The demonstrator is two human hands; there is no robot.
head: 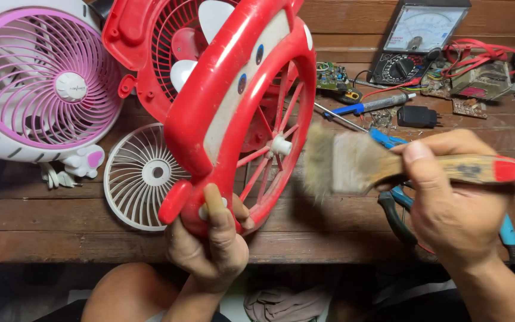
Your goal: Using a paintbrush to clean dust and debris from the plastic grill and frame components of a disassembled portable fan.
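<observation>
- Left hand [210, 244] is gripping the bottom edge of a red fan housing [233, 113], fingers wrapped shut around the rim, thumb pressing up against the front; I am seeing it hold the housing tilted above the near edge of the wooden workbench [61, 209].
- Right hand [448, 203] is clamping a flat paintbrush [388, 164] by its wooden handle, fingers curled tight, thumb lying on top; the handle's red tip is pointing right.
- Brush bristles are sitting just beside the housing's red spoked grille [269, 155]; I cannot tell whether they are touching it.
- White fan blades [204, 36] are showing behind the housing, inside a second red grille.
- I am noting a loose white round grille [141, 176] lying flat on the bench, just left of the held housing.
- Pink and white fan [43, 83] is standing at the far left, well apart from both hands.
- Analog multimeter [418, 36] is resting at the back right, with red leads and circuit boards [472, 77] near it.
- Blue-handled soldering iron [371, 106] is lying between the multimeter and the brush.
- Blue-handled pliers [397, 206] are lying under the right hand, partly hidden.
</observation>
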